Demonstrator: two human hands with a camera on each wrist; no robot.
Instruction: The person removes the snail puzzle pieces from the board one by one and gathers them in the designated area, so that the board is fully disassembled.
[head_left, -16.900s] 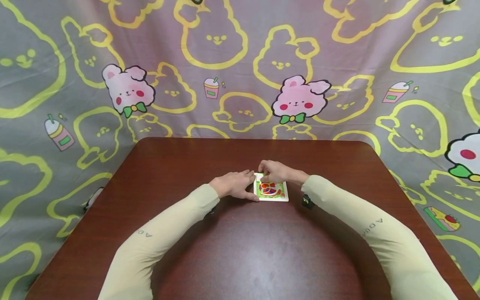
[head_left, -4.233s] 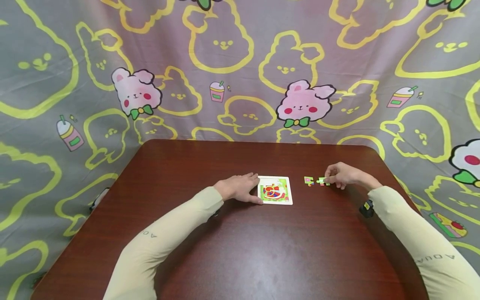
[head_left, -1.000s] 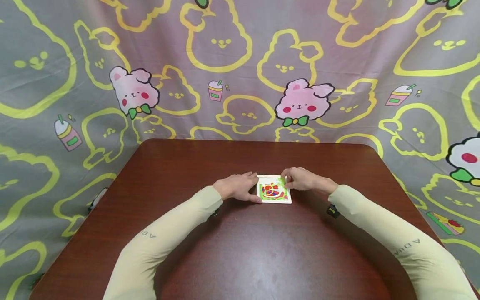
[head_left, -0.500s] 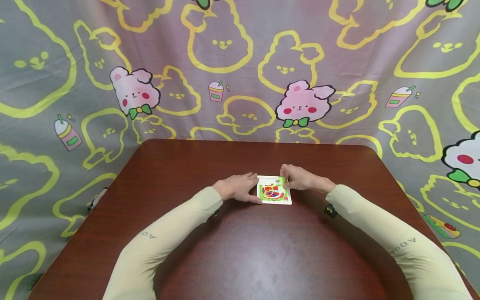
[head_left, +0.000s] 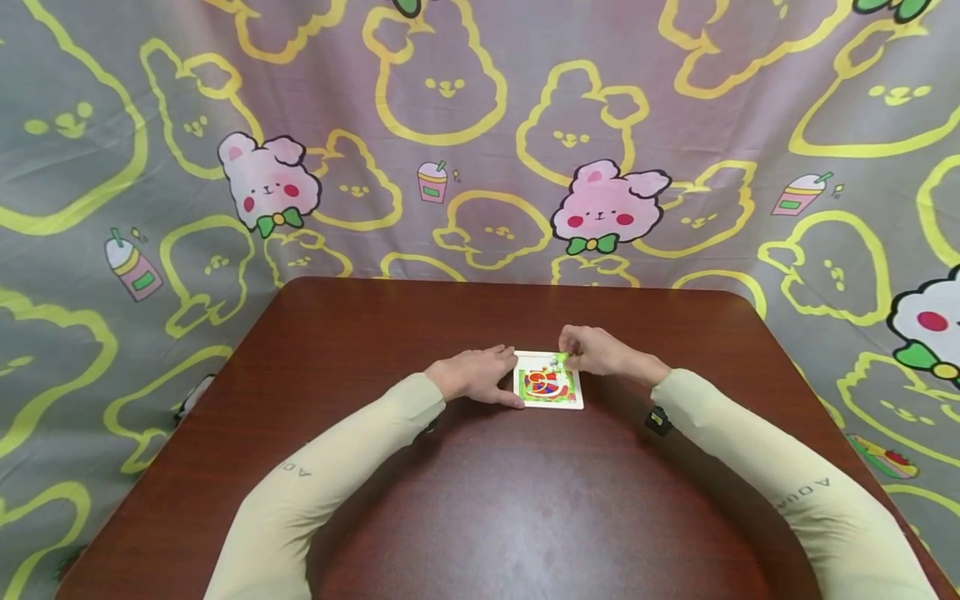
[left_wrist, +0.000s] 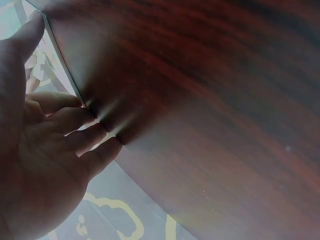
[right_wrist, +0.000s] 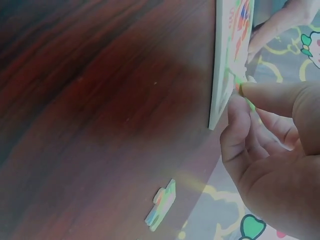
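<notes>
A square white-framed puzzle board (head_left: pixel 551 405) with a red, blue and green picture lies on the table. My left hand (head_left: pixel 477 375) rests at its left edge, fingers relaxed; in the left wrist view the left hand (left_wrist: pixel 55 135) has thumb and fingers along the board's edge. Over the upper right corner, my right hand (head_left: pixel 596 352) pinches a green puzzle piece (head_left: pixel 561 359). In the right wrist view the right hand (right_wrist: pixel 275 130) holds that piece (right_wrist: pixel 251 105) between thumb and finger, tilted at the board (right_wrist: pixel 216 107). The fingers partly hide the piece.
A loose puzzle piece (right_wrist: pixel 162 204) lies on the brown table (right_wrist: pixel 100 115) in the right wrist view, apart from the board; the head view does not show it. A patterned curtain (head_left: pixel 480 125) stands behind the table and at both sides.
Since several seconds ago, my right hand has come left from the loose pieces to the board's upper right corner. Over the last second it has shifted slightly left, while the left hand has stayed put.
</notes>
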